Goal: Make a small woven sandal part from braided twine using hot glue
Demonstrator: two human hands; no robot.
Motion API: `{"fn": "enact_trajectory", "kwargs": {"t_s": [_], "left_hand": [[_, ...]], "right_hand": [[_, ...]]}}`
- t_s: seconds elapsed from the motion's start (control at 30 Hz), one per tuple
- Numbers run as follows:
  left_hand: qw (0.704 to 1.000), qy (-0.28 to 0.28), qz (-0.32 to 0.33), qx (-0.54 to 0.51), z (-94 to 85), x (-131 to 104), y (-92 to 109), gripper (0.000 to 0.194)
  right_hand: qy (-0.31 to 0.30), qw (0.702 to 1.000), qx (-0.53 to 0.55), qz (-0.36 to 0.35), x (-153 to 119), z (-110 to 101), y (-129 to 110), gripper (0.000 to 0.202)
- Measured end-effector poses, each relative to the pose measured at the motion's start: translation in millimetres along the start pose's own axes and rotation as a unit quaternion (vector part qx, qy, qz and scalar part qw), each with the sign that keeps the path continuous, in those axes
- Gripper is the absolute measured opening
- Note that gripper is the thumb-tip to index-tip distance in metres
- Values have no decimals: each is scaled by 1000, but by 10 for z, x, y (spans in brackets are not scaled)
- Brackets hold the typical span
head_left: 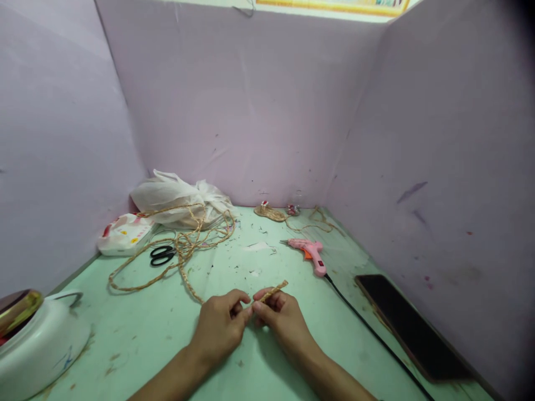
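Note:
Both my hands meet at the near middle of the table, closed on one braided straw cord (191, 289). My right hand (281, 316) pinches it close to its end, and a short tip sticks out up and to the right. My left hand (223, 320) is beside it with curled fingers, thumb tip against the right hand's fingers. Beneath the left hand the cord comes out and runs back to a loose tangle at the left. Black-handled scissors (162, 255) lie inside the cord's loops. A pink glue gun (308, 253) rests on its side beyond my right hand.
A white plastic bag (175, 195) and a tissue pack (125, 235) are at the back left. A small woven straw piece with red-and-white trim (270, 211) lies at the back. A dark phone (412, 328) is at right, a white rounded container (45, 345) at left. The glue gun's cable (376, 334) trails toward me.

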State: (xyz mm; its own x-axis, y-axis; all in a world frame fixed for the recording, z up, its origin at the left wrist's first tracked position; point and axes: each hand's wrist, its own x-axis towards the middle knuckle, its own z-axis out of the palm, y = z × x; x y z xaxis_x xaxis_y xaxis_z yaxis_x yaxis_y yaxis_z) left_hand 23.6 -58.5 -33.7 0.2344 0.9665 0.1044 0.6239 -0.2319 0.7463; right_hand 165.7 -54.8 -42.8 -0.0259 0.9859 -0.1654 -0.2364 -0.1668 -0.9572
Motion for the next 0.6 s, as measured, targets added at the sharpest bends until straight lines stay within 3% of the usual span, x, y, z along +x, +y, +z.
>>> {"fn": "enact_trajectory", "kwargs": {"t_s": [0.2,0.43,0.53,0.6], "left_hand": [[977,38,158,140,-15,-15,-41,33],[959,16,176,220,-127,32,-93,25],[954,3,207,217,-127,39,-104,22],[946,16,243,213,-107,37,-122,20]], "right_hand": [[-15,1000,-27,6,35,-61,7,28],[-20,993,-115,-19,75,-244,-167,27],[-22,963,-255,-83,48,-289,-229,19],[-45,917,-355,-176,18,-298,-237,17]]}}
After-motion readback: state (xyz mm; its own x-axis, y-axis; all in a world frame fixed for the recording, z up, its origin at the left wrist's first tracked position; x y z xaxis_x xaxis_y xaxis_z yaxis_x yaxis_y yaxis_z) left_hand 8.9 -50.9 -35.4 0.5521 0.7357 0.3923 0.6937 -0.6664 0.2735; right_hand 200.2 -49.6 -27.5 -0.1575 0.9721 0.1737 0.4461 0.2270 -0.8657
